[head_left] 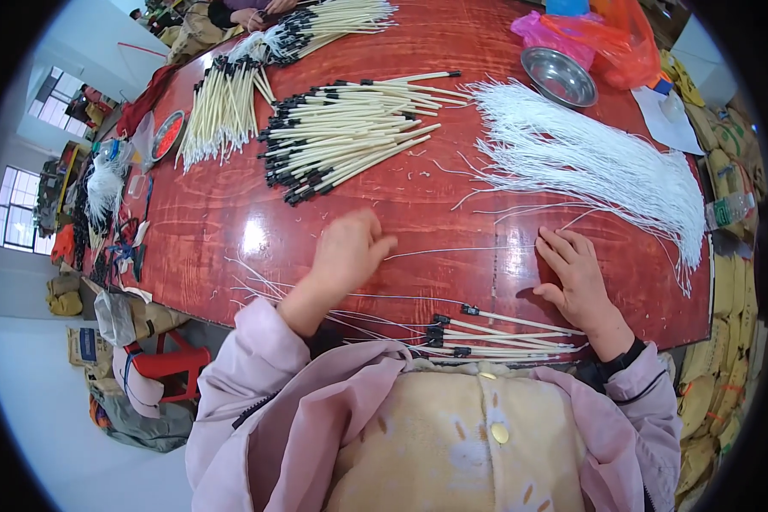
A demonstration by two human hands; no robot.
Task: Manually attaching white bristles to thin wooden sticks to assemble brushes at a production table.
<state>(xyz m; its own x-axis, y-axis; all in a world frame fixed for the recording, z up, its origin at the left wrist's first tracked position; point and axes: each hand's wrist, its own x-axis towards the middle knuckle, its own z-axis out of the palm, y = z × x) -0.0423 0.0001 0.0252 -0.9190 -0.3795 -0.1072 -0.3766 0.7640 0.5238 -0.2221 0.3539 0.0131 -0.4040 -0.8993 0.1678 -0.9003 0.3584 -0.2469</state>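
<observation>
Glossy red-painted wood, streaked with grain and glare, forms a broad table (205, 200) in a pale-walled room where brown sacks (721, 299) line the right side. Across its near half, a single thin white strand (461, 250) runs almost straight between a person's two bare hands. The left hand (350, 247) is loosely curled, thumb and forefinger closed together at the strand's left end; the right hand (576, 277) lies half open, fingers extended and thumb spread, its fingertips at the opposite end (whether they pinch or merely press it, one cannot tell). Slim cream rods (512, 335) with blocky black ends and trailing white threads lie side by side along the near edge, just below the right hand. Beyond the strand, a heap of similar smooth rods (350, 132) fans out beside a silky, combed-looking sheaf of white strands (597, 166). Behind the sheaf, a round, shiny metal bowl (559, 77) sits near crumpled, translucent red plastic (623, 43).
</observation>
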